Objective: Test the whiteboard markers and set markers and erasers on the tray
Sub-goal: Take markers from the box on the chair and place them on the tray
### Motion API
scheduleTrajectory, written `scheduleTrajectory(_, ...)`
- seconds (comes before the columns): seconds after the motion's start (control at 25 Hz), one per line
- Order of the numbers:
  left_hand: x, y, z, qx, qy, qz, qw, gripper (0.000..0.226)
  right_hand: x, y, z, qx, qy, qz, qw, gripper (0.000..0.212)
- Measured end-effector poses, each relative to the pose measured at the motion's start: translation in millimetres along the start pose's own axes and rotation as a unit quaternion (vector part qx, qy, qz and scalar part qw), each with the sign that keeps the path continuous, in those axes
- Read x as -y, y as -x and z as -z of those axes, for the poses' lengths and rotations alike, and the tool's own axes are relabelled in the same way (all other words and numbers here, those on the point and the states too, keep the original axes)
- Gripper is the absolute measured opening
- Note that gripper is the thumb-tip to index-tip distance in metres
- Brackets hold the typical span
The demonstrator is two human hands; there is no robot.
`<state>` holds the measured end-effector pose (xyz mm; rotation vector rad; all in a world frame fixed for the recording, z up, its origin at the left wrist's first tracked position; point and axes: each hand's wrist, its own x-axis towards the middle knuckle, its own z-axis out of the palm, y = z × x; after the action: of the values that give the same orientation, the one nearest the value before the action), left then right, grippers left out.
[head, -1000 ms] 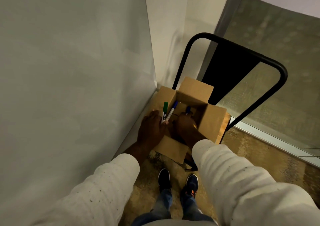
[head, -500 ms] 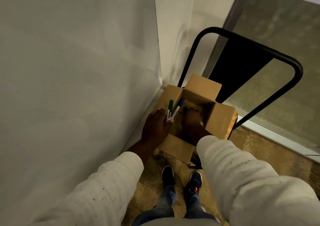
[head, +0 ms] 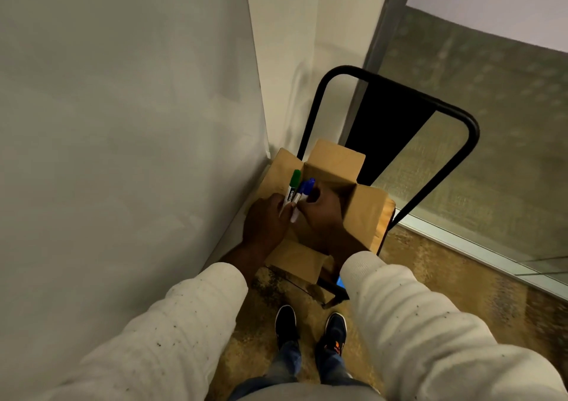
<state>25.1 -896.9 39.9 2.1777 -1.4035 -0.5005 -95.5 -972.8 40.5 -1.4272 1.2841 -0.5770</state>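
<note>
Over an open cardboard box (head: 365, 213), my left hand (head: 264, 224) grips two whiteboard markers, caps pointing up and away: a green-capped marker (head: 293, 184) and a blue-capped marker (head: 300, 192). My right hand (head: 322, 211) is just to their right, fingers curled around a second blue-capped marker (head: 310, 184), which it holds against the other two. The hands hide most of the box's inside. No eraser or tray is in view.
The box stands on a low cart with a black tubular handle (head: 399, 90) at its far side. A large whiteboard (head: 123, 124) fills the left. A glass wall (head: 491, 154) runs along the right. My shoes (head: 310, 327) stand on carpet below the box.
My right hand has come up out of the box with a blue-capped marker and brought it beside the two markers in my left hand. The view has shifted slightly.
</note>
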Motion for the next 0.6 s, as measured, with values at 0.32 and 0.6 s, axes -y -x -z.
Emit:
scheduleTrajectory(0.32,0,13,9,0.016,0.046,0.024,0.999,0.027,19,15,8,0.03,-0.02,0.063,0.997,0.019)
scheduleTrajectory(0.6,1,14,18,0.036,0.151,0.046,0.987,0.023,15,11,2,0.053,-0.018,0.09,0.994,0.021)
